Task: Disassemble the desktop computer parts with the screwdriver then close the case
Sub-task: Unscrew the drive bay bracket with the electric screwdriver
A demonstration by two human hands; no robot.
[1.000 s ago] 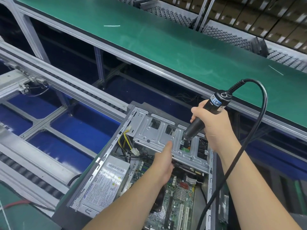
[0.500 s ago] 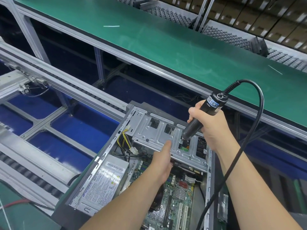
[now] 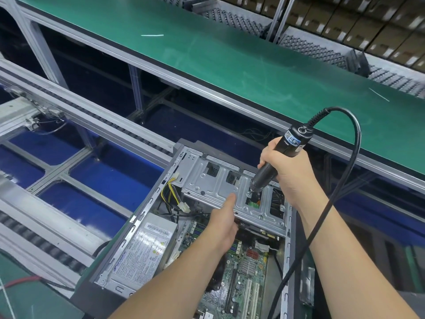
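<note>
**Driver tip on drive cage, open case**

Near frame centre, lower half: desktop case (image 3: 147,229) lies on its side, side panel off, innards facing up. Silver drive cage (image 3: 220,183) spans the far end of the case. Electric screwdriver (image 3: 273,162), black body w/ label near the top, tilts down-left; its tip sits on a screw point of the cage (image 3: 249,194), just above a cut-out showing a green board.

Right hand (image 3: 292,171) wraps the driver body, fingers curled round it, firm grip. Black cord (image 3: 351,143) loops up from the driver's top end, arcs over and drops past the right forearm to the bottom edge.

Left hand (image 3: 224,226) at the near edge of the cage: thumb laid flat on top of the cage plate, remaining fingers tucked under/behind the edge, out of sight — can't tell how tightly they hold.

Inside case, nearer the camera: power supply (image 3: 142,249), grey box w/ white label, at the left wall; yellow/black wire bundle (image 3: 169,192) w/ white plug between PSU and cage; motherboard (image 3: 243,272) w/ heatsink and slots under the left forearm.

Case sits on a green surface (image 3: 25,298) at lower left. Roller conveyor rails (image 3: 76,116) run diagonally on the left over a blue floor. Long green conveyor belt (image 3: 230,56) crosses behind. Racks w/ brown cartons (image 3: 368,26) top right, blurred.
</note>
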